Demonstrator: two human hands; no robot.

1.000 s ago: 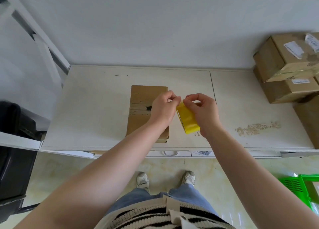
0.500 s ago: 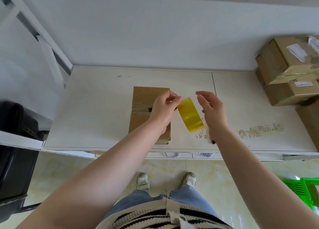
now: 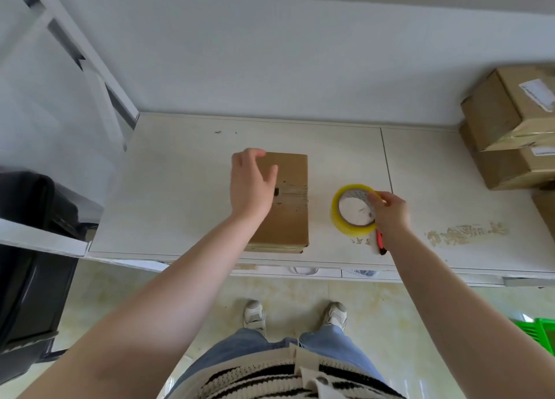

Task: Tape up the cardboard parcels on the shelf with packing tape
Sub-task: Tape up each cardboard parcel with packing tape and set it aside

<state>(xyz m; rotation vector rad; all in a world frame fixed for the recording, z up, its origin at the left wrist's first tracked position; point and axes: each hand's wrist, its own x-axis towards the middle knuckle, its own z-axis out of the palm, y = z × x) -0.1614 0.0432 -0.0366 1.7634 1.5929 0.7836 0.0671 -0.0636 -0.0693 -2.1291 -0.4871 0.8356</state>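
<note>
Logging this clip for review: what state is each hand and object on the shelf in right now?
Left hand: open, fingers spread over the cardboard parcel.
Right hand: grips the tape roll's rim.
Cardboard parcel: lying flat, old tape across its middle seam.
Yellow tape roll: flat on the shelf.
Red-handled tool: on the shelf, mostly hidden by the right wrist.
Stacked boxes: taped, labelled.

Parcel (image 3: pixel 282 206) sits mid-shelf (image 3: pixel 180 188) near the front edge, tape roll (image 3: pixel 353 209) just right of it; stacked boxes (image 3: pixel 510 128) fill the right end, probably against the wall.
</note>
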